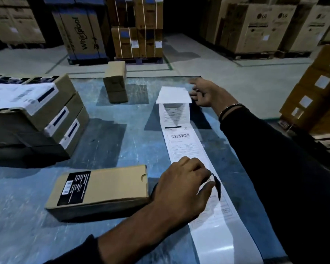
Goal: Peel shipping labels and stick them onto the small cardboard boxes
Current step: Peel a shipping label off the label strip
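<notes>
1. Head view, label strip (187,141): a long printed run lying flat from the worktop's (107,138) near right edge toward the far edge, its far end (173,95) folded up and over.
2. Left hand (183,185): fingers curled down onto the strip, pressing and seemingly pinching a label edge, apparently to anchor it for peeling.
3. Right hand (204,92): fingers loose and spread, gripping nothing, just beside the raised end.
4. Unlabelled box (99,189): near edge, just left of the strip, handy for sticking.
5. Labelled stack (36,115): left edge, apparently finished.
6. Upright box (115,81): far edge.
</notes>
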A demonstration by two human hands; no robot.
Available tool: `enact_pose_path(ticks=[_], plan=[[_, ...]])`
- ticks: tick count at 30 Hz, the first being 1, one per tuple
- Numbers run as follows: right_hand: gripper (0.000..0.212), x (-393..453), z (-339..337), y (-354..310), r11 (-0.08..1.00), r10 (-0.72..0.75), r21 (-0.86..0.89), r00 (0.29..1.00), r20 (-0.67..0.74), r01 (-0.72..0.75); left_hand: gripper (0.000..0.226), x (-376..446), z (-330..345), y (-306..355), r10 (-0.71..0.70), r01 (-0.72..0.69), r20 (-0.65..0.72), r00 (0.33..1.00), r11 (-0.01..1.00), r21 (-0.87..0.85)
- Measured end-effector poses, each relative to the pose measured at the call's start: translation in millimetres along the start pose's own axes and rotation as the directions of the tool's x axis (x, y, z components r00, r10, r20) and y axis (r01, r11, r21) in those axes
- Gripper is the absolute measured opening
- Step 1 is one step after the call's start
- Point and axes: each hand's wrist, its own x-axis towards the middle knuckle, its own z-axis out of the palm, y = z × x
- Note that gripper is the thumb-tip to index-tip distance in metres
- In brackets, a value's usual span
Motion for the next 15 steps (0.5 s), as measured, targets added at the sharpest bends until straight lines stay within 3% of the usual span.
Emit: enact_pose_path(ticks=[2,4,7,10,15], plan=[[0.032,6.9,-1.3,7.3,0.999,0.04,0.008,0.999,0.028,-0.04,0.026,-0.7,1.0,-0.8,-0.007,0.007,-0.003,1.0,1.0,0.007],[0.033,15.2,-2.9,15.8,1.0,0.023,-0.002,1.0,0.021,-0.023,0.025,-1.1,1.6,0.1,-0.007,0.007,-0.001,1.0,1.0,0.011],[0.034,9.1,-7.3,25.8,0.973,-0.158,-0.175,0.986,-0.046,0.148,0.026,-1.0,2.2,-0.7,0.0,0.0,0.001,1.0,1.0,0.022],[0.048,-27.5,-10.6,39.4,0.849,-0.32,-0.438,0.947,0.019,0.295,0.026,-0.3,-0.8,-1.0,-0.002,0.001,0.01,1.0,1.0,0.03],[0.044,-123.1,-24.5,80.0,0.623,-0.318,-0.68,0.919,0.232,0.387,0.028,-1.5,-7.6,9.2,0.016,-0.022,0.053,0.998,0.993,0.12]])
